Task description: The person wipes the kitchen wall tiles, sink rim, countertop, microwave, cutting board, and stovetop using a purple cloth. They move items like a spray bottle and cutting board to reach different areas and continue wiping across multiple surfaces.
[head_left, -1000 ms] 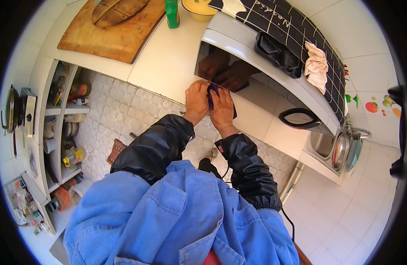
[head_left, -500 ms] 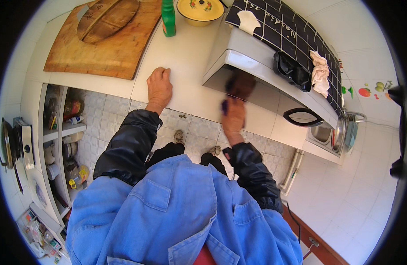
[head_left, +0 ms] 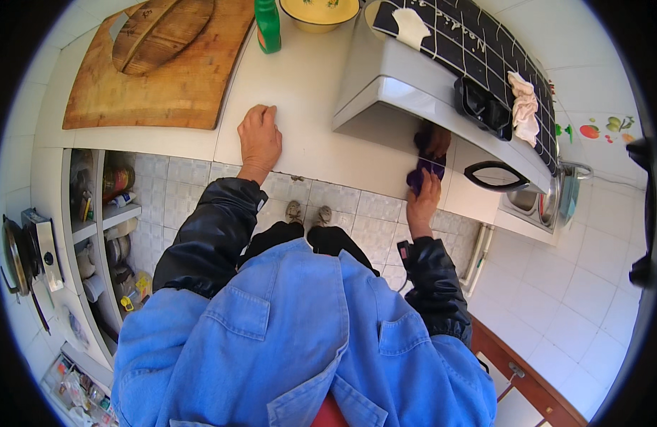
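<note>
The right hand [head_left: 423,201] grips a purple cloth [head_left: 414,180] at the shiny appliance's [head_left: 414,89] lower front (white lettering marks its black cover [head_left: 488,60]); the left hand [head_left: 260,144] rests on the counter [head_left: 307,78], grip unclear.

The left hand [head_left: 261,136] rests loosely curled on the counter [head_left: 307,121], just inside its front edge. The right hand [head_left: 423,203] reaches that edge farther right, fingers [head_left: 433,186] forward, seemingly bent. Both forearms [head_left: 218,220] stretch toward the counter.

Two hands [head_left: 260,144], one purple cloth [head_left: 414,181], one cutting board [head_left: 164,96], two shoes [head_left: 294,211]
</note>
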